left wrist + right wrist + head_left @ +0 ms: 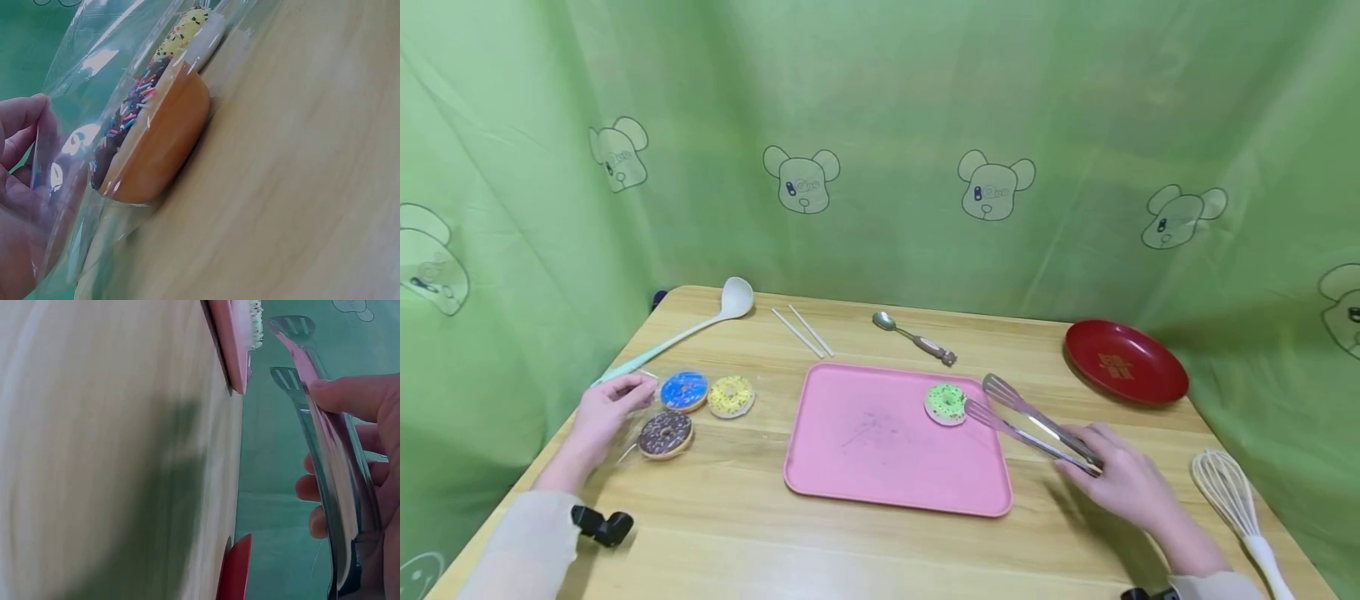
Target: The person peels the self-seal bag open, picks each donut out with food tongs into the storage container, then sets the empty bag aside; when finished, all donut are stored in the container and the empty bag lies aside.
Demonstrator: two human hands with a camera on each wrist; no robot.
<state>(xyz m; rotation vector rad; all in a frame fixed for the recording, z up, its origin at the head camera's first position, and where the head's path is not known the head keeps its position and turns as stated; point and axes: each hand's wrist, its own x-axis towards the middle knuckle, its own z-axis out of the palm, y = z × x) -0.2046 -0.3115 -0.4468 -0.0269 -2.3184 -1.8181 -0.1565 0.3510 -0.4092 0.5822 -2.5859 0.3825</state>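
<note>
My left hand [610, 412] pinches the edge of a clear plastic bag [69, 144] at the table's left side. In or under that bag lie a chocolate donut [666, 434] with sprinkles, a blue donut [684, 390] and a yellow donut [732, 396]; which of them the film covers I cannot fully tell. With my right hand [1123, 475] I hold metal tongs [1037, 429], their two arms apart and nothing between the tips. One tip hangs close beside a green donut [946, 404], which lies on the right part of a pink tray [880, 492].
A white ladle [737, 298] with a pale green handle lies at the back left. Two white sticks [802, 332] and a spoon [917, 337] lie behind the tray. At the right are a red plate [1126, 362] and a whisk [1240, 508]. A green curtain [895, 100] surrounds the table.
</note>
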